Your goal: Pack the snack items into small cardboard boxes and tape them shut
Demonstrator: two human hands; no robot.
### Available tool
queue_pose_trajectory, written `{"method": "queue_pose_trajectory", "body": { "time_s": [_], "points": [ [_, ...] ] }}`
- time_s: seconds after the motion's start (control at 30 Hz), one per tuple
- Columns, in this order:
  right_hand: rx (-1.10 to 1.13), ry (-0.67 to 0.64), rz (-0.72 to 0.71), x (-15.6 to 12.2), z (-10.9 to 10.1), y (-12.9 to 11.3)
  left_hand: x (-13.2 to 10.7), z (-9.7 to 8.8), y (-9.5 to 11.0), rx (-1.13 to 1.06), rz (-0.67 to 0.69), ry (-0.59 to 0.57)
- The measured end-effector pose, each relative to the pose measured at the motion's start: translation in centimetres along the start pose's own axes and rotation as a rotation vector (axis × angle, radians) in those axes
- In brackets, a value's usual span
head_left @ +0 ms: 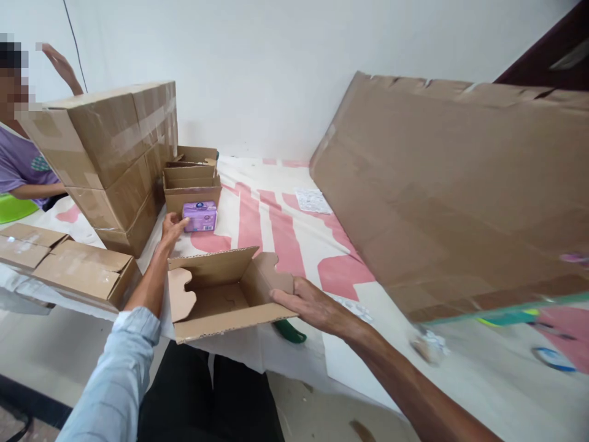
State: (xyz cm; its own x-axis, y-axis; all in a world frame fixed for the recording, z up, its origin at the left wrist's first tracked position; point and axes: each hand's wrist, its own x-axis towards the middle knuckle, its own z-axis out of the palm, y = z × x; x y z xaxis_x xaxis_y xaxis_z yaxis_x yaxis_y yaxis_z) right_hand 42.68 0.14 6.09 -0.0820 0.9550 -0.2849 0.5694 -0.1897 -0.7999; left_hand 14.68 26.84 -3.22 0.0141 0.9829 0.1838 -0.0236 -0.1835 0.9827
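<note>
A small open cardboard box (pixel 221 298) stands at the near edge of the table, flaps up. My right hand (pixel 306 301) grips its right side wall, fingers wrapped on the edge. Farther back, my left hand (pixel 172 228) reaches out and takes hold of the left end of a purple packet (pixel 200 216) lying on the table. That packet rests in front of another small open cardboard box (pixel 191 181).
A stack of taped cartons (pixel 115 156) stands at the left, flat cartons (pixel 69 264) before it. A big cardboard sheet (pixel 460 190) leans at the right. A person in a purple shirt (pixel 21 166) sits beyond the stack. A green handle (pixel 289 331) pokes out under the near box.
</note>
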Motion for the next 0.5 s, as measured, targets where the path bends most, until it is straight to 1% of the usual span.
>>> {"method": "queue_pose_trajectory", "body": {
  "time_s": [0.03,0.1,0.2,0.27,0.33,0.37,0.4,0.43,0.5],
  "points": [
    [0.014,0.005,-0.005,0.4,-0.1,0.0,-1.6,-0.8,0.6,-0.003,-0.035,0.029],
    [0.069,0.0,-0.014,1.2,-0.4,-0.1,-5.8,-2.7,1.7,-0.018,-0.085,0.068],
    [0.153,-0.018,-0.032,2.9,-1.2,0.0,-13.5,-5.5,3.5,-0.06,-0.085,0.122],
    [0.154,0.012,-0.038,4.3,-1.6,0.3,-18.5,-6.7,4.4,0.02,-0.045,0.184],
    [0.132,0.072,-0.031,5.9,-1.7,0.6,-22.0,-7.2,5.0,0.178,0.011,0.236],
    [0.127,0.103,-0.032,6.8,-1.5,0.6,-23.1,-7.2,5.1,0.239,0.021,0.235],
    [0.125,0.129,-0.035,7.7,-1.2,0.6,-23.7,-6.9,5.1,0.281,0.029,0.215],
    [0.123,0.155,-0.04,8.7,-0.8,0.4,-23.8,-6.5,5.0,0.304,0.032,0.175],
    [0.111,0.204,-0.051,10.8,0.5,-0.3,-22.7,-5.3,4.6,0.314,0.033,0.062]
  ]
}}
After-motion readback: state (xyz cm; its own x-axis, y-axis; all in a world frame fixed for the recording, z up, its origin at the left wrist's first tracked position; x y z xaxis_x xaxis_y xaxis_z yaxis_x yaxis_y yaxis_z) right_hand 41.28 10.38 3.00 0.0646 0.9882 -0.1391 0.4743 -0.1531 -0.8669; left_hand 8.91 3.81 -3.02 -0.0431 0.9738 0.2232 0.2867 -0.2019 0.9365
